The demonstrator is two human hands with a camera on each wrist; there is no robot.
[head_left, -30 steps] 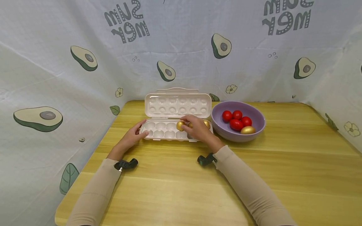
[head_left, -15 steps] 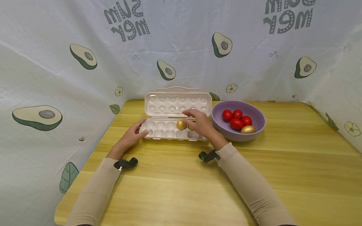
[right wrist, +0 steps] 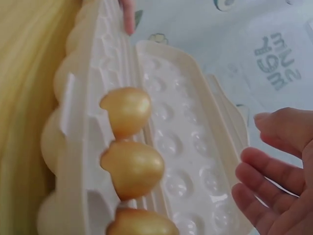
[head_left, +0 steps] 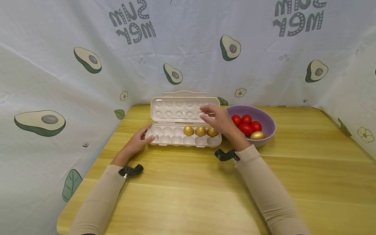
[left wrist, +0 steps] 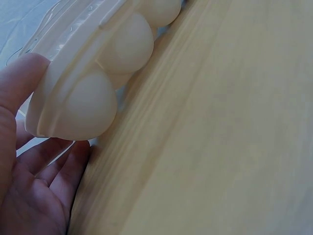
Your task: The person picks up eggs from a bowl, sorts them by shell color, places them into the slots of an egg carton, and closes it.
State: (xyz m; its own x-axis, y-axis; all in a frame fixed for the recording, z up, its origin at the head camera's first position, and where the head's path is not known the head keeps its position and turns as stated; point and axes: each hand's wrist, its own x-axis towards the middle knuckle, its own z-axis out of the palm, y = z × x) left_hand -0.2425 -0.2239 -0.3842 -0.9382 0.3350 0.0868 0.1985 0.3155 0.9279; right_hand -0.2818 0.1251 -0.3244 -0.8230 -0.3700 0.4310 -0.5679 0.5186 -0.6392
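Hands apart. Head view: left hand (head_left: 135, 143) grips the egg tray (head_left: 176, 140) on the desk (head_left: 176, 195); right hand (head_left: 218, 120), empty, hangs near the bowl (head_left: 266, 121). Left wrist: gripped end could tip if pressed hard. Right wrist: a careless sweep might unseat three golden eggs (right wrist: 139, 169).

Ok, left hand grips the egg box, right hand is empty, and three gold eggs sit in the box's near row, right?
Wrong row: the three gold eggs sit in the far row, beside the lid, as the head view shows. The left hand does grip the egg box, and the right hand is empty.
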